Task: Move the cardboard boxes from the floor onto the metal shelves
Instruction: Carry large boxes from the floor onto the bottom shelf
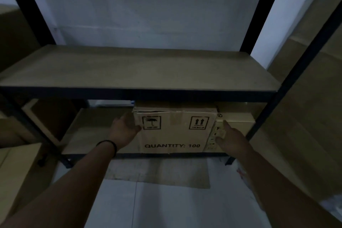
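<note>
Left hand point(127, 127) flat on box point(174, 131) left side, right hand point(231, 140) pressing its right end, fingers straight; sits at lower shelf point(88, 135) front edge. Stiff cardboard, taped, likely hefty; hold both ends.

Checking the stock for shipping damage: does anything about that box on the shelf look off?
Yes. The box on the lower shelf has a crumpled top left corner, with the flap edge lifted and torn.

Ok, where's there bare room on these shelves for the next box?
The upper shelf is bare from post to post. On the lower shelf, only the stretch left of the printed box is free. The right end is crowded: the box, held by the left hand and right hand, sits against another box.
</note>
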The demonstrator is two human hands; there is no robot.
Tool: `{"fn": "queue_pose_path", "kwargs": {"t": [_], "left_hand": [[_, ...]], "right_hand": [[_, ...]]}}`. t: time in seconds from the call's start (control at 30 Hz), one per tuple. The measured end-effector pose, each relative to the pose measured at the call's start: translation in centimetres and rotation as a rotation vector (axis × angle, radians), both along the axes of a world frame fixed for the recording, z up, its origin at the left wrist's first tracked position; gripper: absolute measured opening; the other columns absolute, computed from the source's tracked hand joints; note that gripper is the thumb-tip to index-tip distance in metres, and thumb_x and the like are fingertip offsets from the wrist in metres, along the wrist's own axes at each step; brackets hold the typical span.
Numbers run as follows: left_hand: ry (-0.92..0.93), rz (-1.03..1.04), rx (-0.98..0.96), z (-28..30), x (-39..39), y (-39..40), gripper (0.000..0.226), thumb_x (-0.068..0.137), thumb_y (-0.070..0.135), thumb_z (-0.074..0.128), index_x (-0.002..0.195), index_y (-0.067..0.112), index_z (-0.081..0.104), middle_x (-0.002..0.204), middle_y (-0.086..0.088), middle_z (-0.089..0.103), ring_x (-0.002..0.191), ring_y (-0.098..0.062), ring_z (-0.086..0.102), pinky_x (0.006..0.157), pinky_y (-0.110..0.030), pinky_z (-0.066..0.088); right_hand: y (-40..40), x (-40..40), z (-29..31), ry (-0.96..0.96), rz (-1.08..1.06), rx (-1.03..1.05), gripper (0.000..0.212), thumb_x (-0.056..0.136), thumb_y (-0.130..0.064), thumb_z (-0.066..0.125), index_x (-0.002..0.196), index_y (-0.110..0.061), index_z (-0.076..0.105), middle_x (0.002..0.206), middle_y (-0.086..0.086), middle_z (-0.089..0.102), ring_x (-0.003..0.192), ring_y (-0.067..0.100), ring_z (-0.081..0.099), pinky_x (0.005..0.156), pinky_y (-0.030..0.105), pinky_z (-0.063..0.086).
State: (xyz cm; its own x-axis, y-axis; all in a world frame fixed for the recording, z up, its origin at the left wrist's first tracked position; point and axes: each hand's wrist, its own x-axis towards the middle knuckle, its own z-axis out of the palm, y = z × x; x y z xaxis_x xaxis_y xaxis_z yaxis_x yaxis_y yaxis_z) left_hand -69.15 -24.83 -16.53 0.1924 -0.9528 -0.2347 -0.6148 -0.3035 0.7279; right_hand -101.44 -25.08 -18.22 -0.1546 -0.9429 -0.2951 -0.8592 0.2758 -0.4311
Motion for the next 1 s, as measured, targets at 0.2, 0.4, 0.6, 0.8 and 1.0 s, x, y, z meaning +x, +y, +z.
{"fn": "queue_pose_path", "kwargs": {"t": [0.2, 0.4, 0.6, 0.8, 1.0], "left_hand": [[-0.093, -0.003, 0.048, 3.8, -1.4, 6.3, 0.042, 0.093, 0.033, 0.059, 0.125, 0.006, 0.056, 0.124, -0.013, 0.060, 0.110, -0.027, 0.056, 0.086, -0.032, 0.045], [-0.129, -0.027, -0.056, 6.9, -2.1, 16.0, 0.026, 0.093, 0.033, 0.058, 0.108, 0.013, 0.062, 0.112, -0.010, 0.063, 0.096, -0.023, 0.058, 0.089, -0.037, 0.050], [-0.069, -0.035, -0.169, 7.6, -1.7, 24.8, 0.024, 0.092, 0.034, 0.059, 0.108, 0.018, 0.064, 0.103, -0.003, 0.066, 0.091, -0.017, 0.060, 0.085, -0.036, 0.053], [-0.114, -0.003, -0.164, 7.1, -0.4, 28.4, 0.046, 0.091, 0.036, 0.062, 0.131, 0.015, 0.055, 0.130, -0.006, 0.058, 0.109, -0.020, 0.055, 0.091, -0.033, 0.044], [-0.112, 0.030, -0.098, 6.4, 0.7, 28.0, 0.044, 0.089, 0.037, 0.062, 0.128, 0.016, 0.055, 0.111, -0.003, 0.062, 0.095, -0.016, 0.059, 0.083, -0.033, 0.051]], "right_hand": [[6.5, 0.2, 2.4, -0.001, 0.009, -0.050, 0.076, 0.096, -0.036, 0.051, 0.155, -0.021, 0.005, 0.144, 0.013, 0.039, 0.124, 0.029, 0.047, 0.097, 0.035, 0.046], [15.6, -0.3, 5.3, -0.064, 0.022, -0.110, 0.080, 0.094, -0.034, 0.055, 0.155, -0.017, 0.005, 0.150, 0.009, 0.036, 0.125, 0.027, 0.047, 0.093, 0.031, 0.048], [25.1, -0.8, 5.3, -0.116, 0.054, -0.180, 0.068, 0.083, -0.039, 0.061, 0.144, -0.028, 0.033, 0.129, 0.003, 0.055, 0.105, 0.021, 0.058, 0.087, 0.039, 0.055], [28.4, -0.5, 4.5, -0.068, 0.080, -0.148, 0.071, 0.068, -0.059, 0.054, 0.134, -0.034, 0.041, 0.118, -0.004, 0.061, 0.100, 0.019, 0.061, 0.085, 0.039, 0.054], [27.1, -1.1, 2.9, -0.033, 0.067, -0.139, 0.071, 0.056, -0.072, 0.042, 0.120, -0.044, 0.043, 0.115, -0.007, 0.062, 0.104, 0.017, 0.057, 0.087, 0.044, 0.050]]}}
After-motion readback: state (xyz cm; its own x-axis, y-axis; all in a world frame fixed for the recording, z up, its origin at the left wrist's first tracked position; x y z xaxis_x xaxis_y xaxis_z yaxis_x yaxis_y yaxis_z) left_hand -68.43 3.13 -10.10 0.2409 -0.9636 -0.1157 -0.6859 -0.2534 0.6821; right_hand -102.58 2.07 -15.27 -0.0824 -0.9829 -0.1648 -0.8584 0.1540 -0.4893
